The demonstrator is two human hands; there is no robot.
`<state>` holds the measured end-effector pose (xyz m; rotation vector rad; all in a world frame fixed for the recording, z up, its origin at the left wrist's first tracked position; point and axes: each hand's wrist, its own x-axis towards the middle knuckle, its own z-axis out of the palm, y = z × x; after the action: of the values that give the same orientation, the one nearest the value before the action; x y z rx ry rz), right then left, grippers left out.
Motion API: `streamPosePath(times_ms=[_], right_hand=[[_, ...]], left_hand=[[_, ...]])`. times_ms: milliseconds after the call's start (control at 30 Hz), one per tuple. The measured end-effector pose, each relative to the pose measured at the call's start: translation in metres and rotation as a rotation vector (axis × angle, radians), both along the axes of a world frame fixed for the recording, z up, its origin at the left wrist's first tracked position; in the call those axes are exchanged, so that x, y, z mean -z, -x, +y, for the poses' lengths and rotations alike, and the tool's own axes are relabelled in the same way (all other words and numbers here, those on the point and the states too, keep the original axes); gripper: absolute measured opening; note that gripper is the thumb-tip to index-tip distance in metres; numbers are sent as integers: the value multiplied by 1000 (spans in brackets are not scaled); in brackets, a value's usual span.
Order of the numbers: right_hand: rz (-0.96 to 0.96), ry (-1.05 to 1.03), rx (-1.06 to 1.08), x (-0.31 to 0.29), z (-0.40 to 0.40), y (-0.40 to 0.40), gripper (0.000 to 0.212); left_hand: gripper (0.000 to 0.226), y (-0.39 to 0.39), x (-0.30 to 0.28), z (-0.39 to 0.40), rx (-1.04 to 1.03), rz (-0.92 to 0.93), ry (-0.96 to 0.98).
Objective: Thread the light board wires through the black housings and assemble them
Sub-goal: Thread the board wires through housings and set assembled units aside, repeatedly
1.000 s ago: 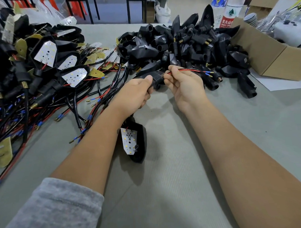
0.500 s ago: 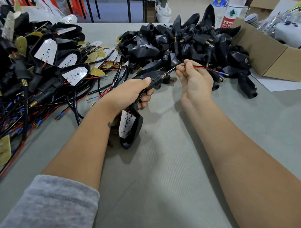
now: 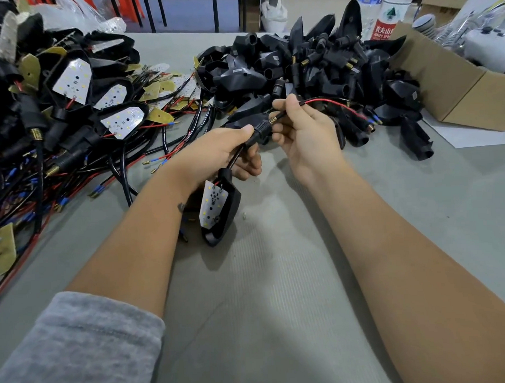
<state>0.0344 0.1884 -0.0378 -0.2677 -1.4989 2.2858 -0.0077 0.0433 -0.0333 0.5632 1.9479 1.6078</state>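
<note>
My left hand (image 3: pixel 215 155) grips a ribbed black stem (image 3: pixel 257 131) with a brass threaded tip. Below that hand hangs a black housing (image 3: pixel 229 209) with a white light board (image 3: pixel 213 202) seated in it, joined to the stem by black cable. My right hand (image 3: pixel 303 132) pinches the sheathed wire just past the brass tip. The red and black wires (image 3: pixel 337 104) run on to the right and end in blue-sleeved terminals above the table.
A heap of empty black housings (image 3: pixel 312 63) lies behind my hands. Finished units with light boards and tangled wires (image 3: pixel 71 126) cover the left side. A cardboard box (image 3: pixel 453 84) and bottles (image 3: pixel 385 17) stand at the back right. The grey mat (image 3: pixel 277 290) stretches in front.
The housing with the board has been lifted off the table and hangs below my left hand. My right hand has drawn the wires further out through the stem, to the right.
</note>
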Motion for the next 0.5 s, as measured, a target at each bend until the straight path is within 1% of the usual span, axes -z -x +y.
streamPosePath(times_ms=[100, 233, 300, 400, 467, 500], right_hand=[[13, 13, 57, -1, 5, 0, 25], [54, 159, 168, -4, 14, 1, 25], [72, 201, 186, -4, 16, 0, 24], [56, 218, 136, -4, 18, 1, 20], [9, 199, 48, -4, 16, 2, 16], [-23, 162, -14, -4, 15, 2, 15]], left_hand=[[44, -4, 0, -6, 65, 34, -22], [36, -10, -2, -12, 85, -80, -101], [37, -12, -3, -11, 59, -71, -98], [38, -13, -5, -10, 20, -86, -124], [40, -12, -4, -10, 3, -94, -121], [41, -12, -4, -11, -2, -69, -98]])
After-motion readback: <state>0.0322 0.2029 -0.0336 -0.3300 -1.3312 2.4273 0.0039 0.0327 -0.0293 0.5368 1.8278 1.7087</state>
